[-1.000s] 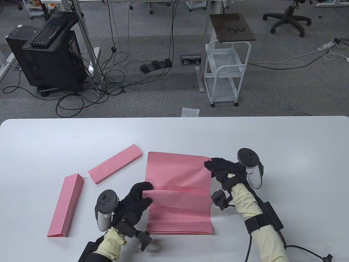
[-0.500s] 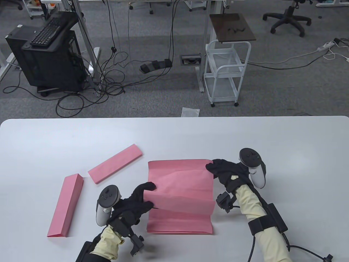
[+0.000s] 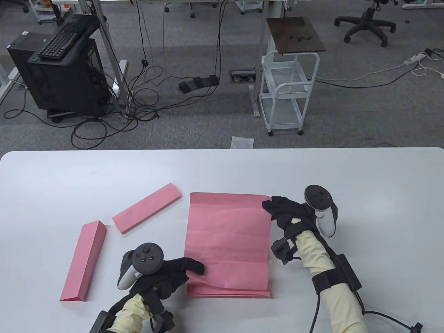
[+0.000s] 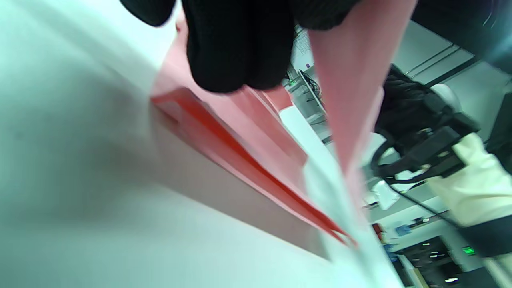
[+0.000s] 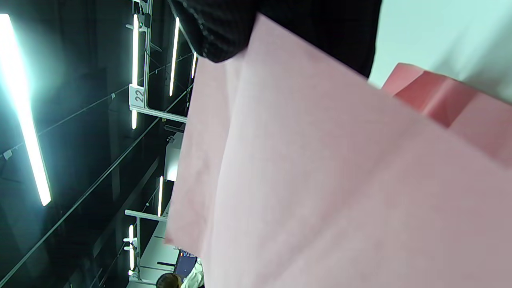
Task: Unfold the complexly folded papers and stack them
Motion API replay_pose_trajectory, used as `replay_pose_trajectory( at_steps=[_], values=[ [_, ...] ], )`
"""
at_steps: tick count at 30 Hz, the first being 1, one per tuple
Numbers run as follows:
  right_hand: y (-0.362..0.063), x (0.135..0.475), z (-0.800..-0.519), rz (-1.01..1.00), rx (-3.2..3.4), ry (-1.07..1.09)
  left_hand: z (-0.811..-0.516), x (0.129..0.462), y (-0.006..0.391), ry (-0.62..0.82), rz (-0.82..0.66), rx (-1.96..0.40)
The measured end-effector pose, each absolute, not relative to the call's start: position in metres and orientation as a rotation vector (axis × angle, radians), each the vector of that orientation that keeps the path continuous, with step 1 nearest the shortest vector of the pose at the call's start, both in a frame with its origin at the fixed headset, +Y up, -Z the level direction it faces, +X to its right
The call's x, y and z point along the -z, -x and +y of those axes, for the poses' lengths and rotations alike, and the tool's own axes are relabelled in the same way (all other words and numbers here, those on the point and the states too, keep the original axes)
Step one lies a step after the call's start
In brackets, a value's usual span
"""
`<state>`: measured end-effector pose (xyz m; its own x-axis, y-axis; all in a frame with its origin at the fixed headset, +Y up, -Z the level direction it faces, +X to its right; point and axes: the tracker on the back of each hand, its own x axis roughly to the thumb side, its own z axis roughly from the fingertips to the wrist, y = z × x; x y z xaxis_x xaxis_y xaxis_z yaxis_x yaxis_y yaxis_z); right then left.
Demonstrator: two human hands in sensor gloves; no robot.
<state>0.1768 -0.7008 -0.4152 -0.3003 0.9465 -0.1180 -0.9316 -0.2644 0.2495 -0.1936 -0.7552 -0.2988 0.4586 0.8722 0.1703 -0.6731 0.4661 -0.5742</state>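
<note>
Left hand (image 3: 163, 274) nearest, its grip pinched on the near left edge of the pink sheet (image 3: 227, 239); sheet lifted over a flat pink stack (image 3: 229, 293) on the desk (image 3: 69, 180); right hand (image 3: 289, 213) grips the sheet's far right corner; left of the sheet, one folded strip (image 3: 84, 262) near, another folded strip (image 3: 147, 207) farther back, both apart from it.

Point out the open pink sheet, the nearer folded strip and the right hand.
open pink sheet (image 3: 227, 239): table view, its flat middle.
nearer folded strip (image 3: 84, 262): table view, its middle.
right hand (image 3: 288, 213): table view, glove's back.
</note>
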Motion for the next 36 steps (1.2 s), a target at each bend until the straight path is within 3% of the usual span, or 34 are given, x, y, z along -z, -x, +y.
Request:
replay_pose_trajectory(
  at_steps=[2,5,9,19,25,30,36],
  values=[
    [-0.173,0.416,-0.701,0.300,-1.863,-0.060,-0.759,0.300,0.195,0.512,-0.508,-1.137],
    [-0.172,0.417,-0.700,0.300,-1.866,-0.058,-0.760,0.299,0.198,0.498,-0.482,-1.165],
    [-0.172,0.419,-0.699,0.288,-1.858,-0.046,-0.759,0.300,0.198,0.348,-0.336,-1.088],
    [-0.173,0.421,-0.699,0.277,-1.879,-0.030,-0.757,0.298,0.194,0.266,-0.305,-0.922],
    [-0.175,0.425,-0.705,0.269,-1.915,0.005,-0.758,0.294,0.190,0.275,-0.338,-0.929],
    [-0.178,0.431,-0.714,0.280,-1.912,0.052,-0.749,0.291,0.183,0.243,-0.476,-0.767],
    [-0.168,0.432,-0.731,0.315,-1.957,0.053,-0.758,0.292,0.178,0.381,-0.479,-0.656]
  ],
)
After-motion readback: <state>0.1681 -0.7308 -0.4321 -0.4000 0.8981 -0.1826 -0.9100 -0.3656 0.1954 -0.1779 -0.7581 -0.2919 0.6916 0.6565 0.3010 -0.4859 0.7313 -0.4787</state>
